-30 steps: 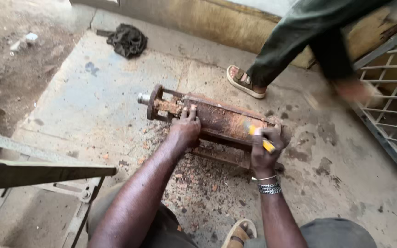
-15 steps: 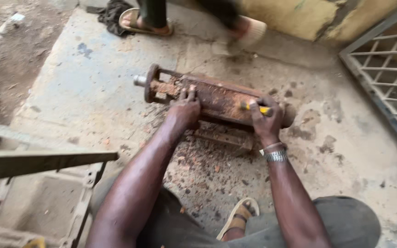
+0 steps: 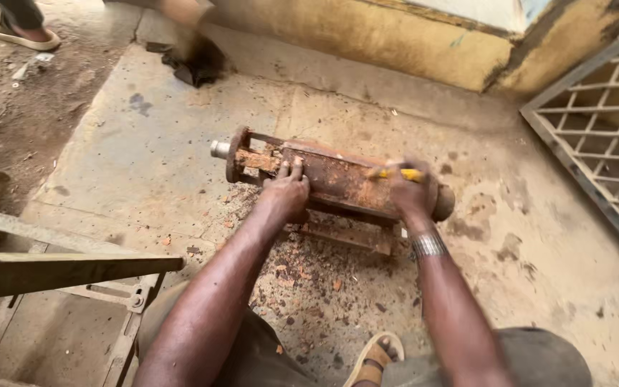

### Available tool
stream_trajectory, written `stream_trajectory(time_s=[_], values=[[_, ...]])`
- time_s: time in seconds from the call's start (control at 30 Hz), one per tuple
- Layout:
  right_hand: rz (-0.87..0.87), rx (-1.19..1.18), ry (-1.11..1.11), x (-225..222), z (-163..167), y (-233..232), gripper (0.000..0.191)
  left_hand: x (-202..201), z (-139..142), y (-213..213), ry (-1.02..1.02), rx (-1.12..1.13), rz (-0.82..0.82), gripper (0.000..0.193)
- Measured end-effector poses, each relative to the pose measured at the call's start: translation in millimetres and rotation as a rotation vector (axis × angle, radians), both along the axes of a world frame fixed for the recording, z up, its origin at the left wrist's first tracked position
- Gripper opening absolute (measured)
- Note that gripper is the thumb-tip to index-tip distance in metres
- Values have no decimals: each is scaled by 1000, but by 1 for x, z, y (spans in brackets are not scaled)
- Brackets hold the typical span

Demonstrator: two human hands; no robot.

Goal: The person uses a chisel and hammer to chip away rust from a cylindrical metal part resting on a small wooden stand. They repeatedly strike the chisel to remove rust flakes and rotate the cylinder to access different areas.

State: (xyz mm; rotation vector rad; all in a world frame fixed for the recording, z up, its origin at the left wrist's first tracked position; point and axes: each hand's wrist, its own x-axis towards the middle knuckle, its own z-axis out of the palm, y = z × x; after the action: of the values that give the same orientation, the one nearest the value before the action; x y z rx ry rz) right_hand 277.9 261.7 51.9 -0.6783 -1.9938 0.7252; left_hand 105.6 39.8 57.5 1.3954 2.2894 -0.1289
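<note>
Rusty metal roller (image 3: pixel 338 179) lies on its side on the concrete floor (image 3: pixel 145 179), amid a scatter of rust flakes (image 3: pixel 309 272), with a flat rusty bar (image 3: pixel 345 236) just beside it on the near side. The left hand (image 3: pixel 286 193) presses flat on the roller's top near its flanged end, fingers spread and holding nothing, while the right hand (image 3: pixel 410 192) is closed around a yellow-handled tool (image 3: pixel 402 173) held against the roller near its other end. A metal grate (image 3: pixel 596 143) leans at the right, and another person's sandalled foot (image 3: pixel 19 29) stands far off at the upper left.
</note>
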Motion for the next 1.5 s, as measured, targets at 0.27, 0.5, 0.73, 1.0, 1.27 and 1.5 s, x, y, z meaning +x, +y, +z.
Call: stream_trajectory(time_s=[0.27,0.5,0.73,1.0,1.27,1.5], values=[[90,-235,-99,-11,13,13,23,-3,-8,4,-33,-74,0,67],[169,-269,214,-8,7,15,15,-3,-21,9,26,-39,-16,50],[82,-134,75,-1,-3,18,22,-3,-11,7,24,-130,-38,51],[108,-153,-106,1,11,13,15,0,-24,8,102,-46,-49,50],[107,-165,-568,-6,2,22,23,1,-23,14,-17,-18,9,54],[-115,-314,-540,-7,-16,16,22,-4,-14,11,-79,-46,35,60]])
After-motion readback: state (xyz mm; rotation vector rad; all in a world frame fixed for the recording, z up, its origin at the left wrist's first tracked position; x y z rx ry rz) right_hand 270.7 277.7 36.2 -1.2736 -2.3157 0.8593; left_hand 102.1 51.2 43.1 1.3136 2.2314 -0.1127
